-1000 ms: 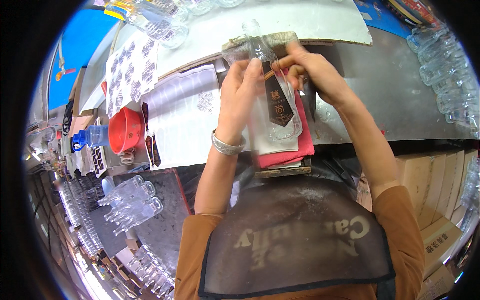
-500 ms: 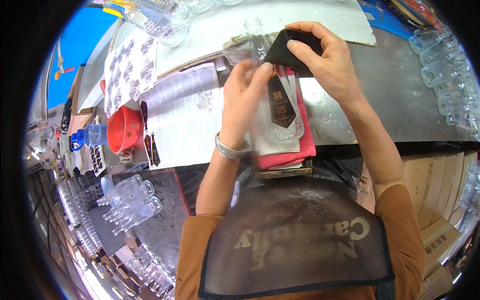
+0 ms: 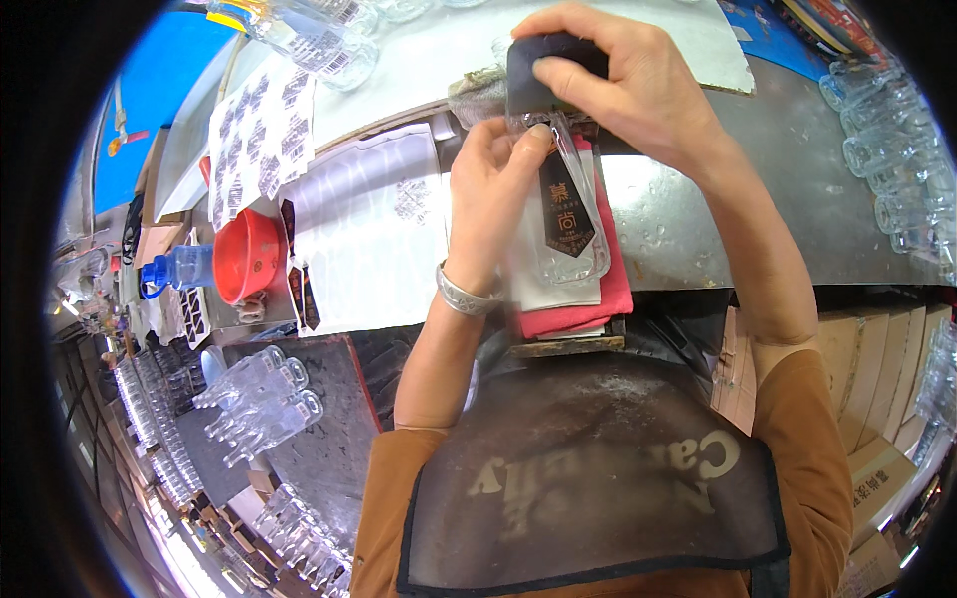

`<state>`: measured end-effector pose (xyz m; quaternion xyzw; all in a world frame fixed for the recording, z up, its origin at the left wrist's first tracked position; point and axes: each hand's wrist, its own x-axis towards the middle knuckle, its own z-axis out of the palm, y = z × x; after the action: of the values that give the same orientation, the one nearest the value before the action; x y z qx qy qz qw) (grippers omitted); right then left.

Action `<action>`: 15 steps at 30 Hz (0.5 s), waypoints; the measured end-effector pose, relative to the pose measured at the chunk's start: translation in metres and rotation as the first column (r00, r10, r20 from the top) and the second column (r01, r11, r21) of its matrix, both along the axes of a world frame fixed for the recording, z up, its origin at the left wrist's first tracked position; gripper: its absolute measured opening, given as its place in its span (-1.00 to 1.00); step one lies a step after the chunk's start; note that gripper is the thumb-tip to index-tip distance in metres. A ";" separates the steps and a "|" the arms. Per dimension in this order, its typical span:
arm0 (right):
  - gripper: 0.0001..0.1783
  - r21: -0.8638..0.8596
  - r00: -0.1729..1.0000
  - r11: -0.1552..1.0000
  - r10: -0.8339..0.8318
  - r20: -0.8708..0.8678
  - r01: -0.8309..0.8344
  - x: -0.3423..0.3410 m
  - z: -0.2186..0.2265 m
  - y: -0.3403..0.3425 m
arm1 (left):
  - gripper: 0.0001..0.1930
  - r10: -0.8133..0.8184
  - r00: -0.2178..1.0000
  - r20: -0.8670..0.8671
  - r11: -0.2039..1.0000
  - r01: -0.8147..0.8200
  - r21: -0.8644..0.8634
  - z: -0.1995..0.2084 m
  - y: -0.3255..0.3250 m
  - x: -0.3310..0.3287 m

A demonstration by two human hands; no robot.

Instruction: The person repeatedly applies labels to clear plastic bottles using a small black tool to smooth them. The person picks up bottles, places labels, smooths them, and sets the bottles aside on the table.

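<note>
A clear glass bottle (image 3: 586, 271) lies flat with its neck pointing away from me. Along its front runs a dark, pointed label (image 3: 566, 219) with orange-gold print. My left hand (image 3: 483, 194) is closed on the bottle near its shoulder, the thumb pressing at the top of the label. Between the thumb and fingers of my right hand (image 3: 653, 95) is a flat black pad (image 3: 530, 95), held over the bottle's neck and hiding most of it. Beneath the bottle are a white cloth (image 3: 528, 291) and a red cloth (image 3: 616, 294).
Left of the bottle lies a large pale sheet (image 3: 369, 239), with a red bowl (image 3: 246, 261) and a blue-capped jug (image 3: 184, 269) beyond. Label sheets (image 3: 261, 140) lie farther back. Glass bottles (image 3: 264, 399) rest at lower left; more (image 3: 892, 169) line the right. Cardboard boxes (image 3: 847, 369) stand below the bench.
My right hand has moved left and slightly away, carrying the black pad from beside the bottle's neck to over it. My left hand keeps its hold, barely shifted.
</note>
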<state>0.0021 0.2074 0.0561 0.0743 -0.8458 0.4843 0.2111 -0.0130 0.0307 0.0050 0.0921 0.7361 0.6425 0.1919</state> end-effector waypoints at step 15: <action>-0.62 -0.573 0.971 0.785 -0.218 0.101 0.236 0.045 -0.061 -0.006 | -0.50 -0.030 0.999 -0.037 0.998 0.027 -0.064 -0.017 0.000 -0.025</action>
<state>0.0470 0.2016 -0.0046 -0.1030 -0.6631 0.6914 0.2676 -0.0378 0.0305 -0.0125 0.1086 0.7583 0.6141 0.1899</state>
